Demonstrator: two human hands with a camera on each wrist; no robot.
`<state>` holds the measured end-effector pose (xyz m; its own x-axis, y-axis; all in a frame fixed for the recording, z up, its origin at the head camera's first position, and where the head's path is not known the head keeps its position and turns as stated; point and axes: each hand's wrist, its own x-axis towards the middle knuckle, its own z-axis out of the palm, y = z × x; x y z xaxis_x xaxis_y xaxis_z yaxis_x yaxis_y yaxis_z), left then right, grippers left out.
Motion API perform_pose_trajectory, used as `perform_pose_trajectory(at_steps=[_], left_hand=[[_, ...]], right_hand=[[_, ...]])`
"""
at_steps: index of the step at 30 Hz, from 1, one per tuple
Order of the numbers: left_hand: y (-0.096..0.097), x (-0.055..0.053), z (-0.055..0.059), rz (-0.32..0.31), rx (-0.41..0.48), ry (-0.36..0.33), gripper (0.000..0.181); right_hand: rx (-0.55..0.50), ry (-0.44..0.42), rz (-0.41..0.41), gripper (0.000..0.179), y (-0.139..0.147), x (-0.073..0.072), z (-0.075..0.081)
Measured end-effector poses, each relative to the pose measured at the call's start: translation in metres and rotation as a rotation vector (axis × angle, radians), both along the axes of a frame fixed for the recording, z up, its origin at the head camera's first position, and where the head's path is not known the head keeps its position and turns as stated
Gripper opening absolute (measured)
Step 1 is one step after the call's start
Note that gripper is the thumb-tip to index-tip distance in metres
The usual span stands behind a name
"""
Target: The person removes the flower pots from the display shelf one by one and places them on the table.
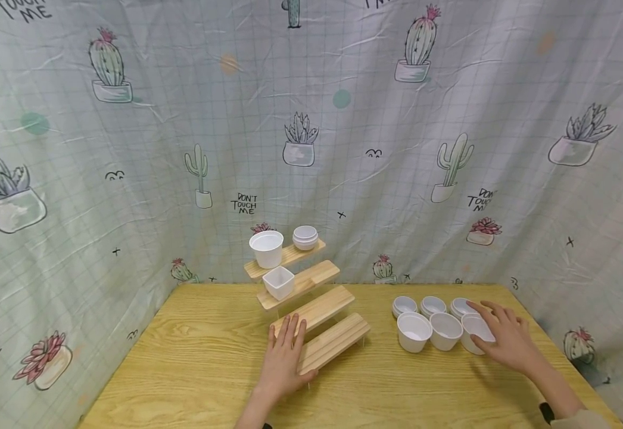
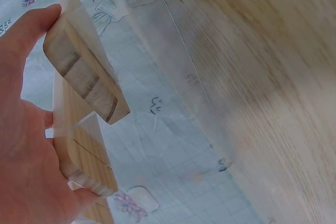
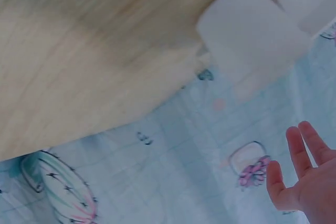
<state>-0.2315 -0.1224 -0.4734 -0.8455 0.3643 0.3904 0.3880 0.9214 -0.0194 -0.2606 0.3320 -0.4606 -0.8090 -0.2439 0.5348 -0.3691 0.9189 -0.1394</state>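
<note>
A stepped wooden display stand (image 1: 324, 342) with clear supports stands left of the table's middle. My left hand (image 1: 284, 360) holds its left end, with the thumb on the lowest board's edge and the fingers reaching to the board above. On the stand's top board sit a tall white cup (image 1: 267, 250) and a short ribbed white pot (image 1: 305, 238); a square white pot (image 1: 279, 283) is one board lower. At the right, my right hand (image 1: 507, 336) hovers spread beside the rightmost tapered white cup (image 1: 474, 333), partly covering it. In the right wrist view its fingers (image 3: 298, 150) are apart from the cups.
Two more tapered cups (image 1: 414, 332) stand in the front row on the wooden table (image 1: 193, 357). Behind that row are three short ribbed pots (image 1: 432, 306). A cactus-print curtain (image 1: 311, 89) hangs behind the table and at both sides.
</note>
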Motion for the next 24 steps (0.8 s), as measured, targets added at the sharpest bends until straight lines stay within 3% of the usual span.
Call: perform_pose_trajectory(at_steps=[4,24], left_hand=[[0.0,0.0,0.0,0.005,-0.008,-0.014,0.1],[0.001,0.001,0.002,-0.016,-0.003,0.069,0.098]], right_hand=[[0.01,0.025,0.019,0.072,-0.009,0.002,0.008],[0.008,0.102,0.156,0.07,-0.057,0.007,0.037]])
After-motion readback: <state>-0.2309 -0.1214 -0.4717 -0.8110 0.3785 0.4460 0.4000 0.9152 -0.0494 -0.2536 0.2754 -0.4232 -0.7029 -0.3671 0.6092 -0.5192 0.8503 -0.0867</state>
